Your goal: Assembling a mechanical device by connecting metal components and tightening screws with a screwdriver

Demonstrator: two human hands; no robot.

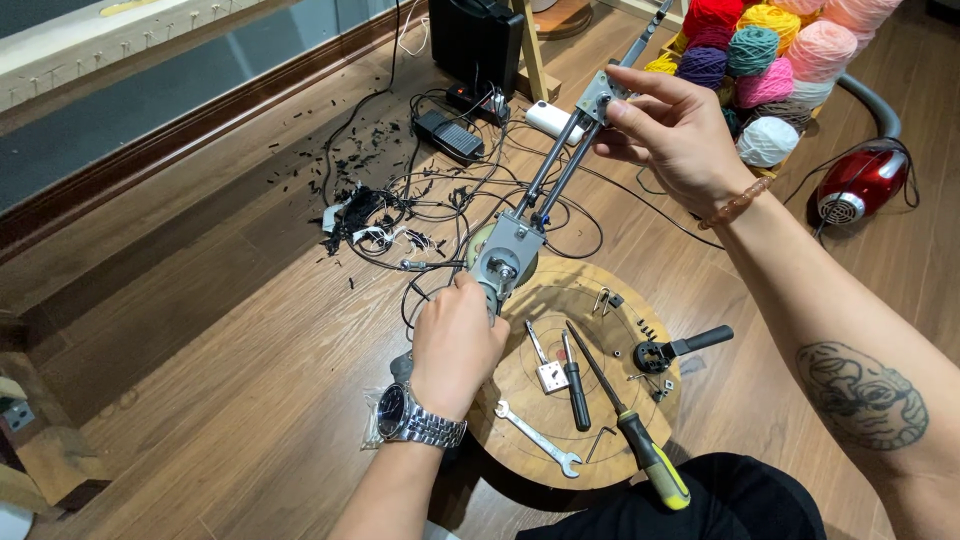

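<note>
Plainly, the long metal mechanism [545, 190], a pair of parallel rods joining a gear-bearing base plate to a small end block, hangs in the air above the round wooden stool [520, 390], carried only at its two ends, so the likeliest trouble is a slip or twist: if either grip loosens, the heavier base end could swing down onto the tools laid out below, and uneven pressure from the two hands could bend or bind the thin rods. The loose black cables [440, 200] trailing over the floor just behind could also snag the base. The left hand [455, 345] is curled closed around the lower body of the mechanism, knuckles up, wrist with a metal watch [405, 412] bent slightly inward. The right hand [670, 125] reaches forward with the forearm stretched out, thumb and fingers pinching the end block from both sides. On the stool lie a yellow-handled screwdriver [640, 445], a black-handled screwdriver [575, 380], a wrench [540, 440] and small screws; yarn balls [760, 50] and a red vacuum cleaner [860, 180] sit well apart.
</note>
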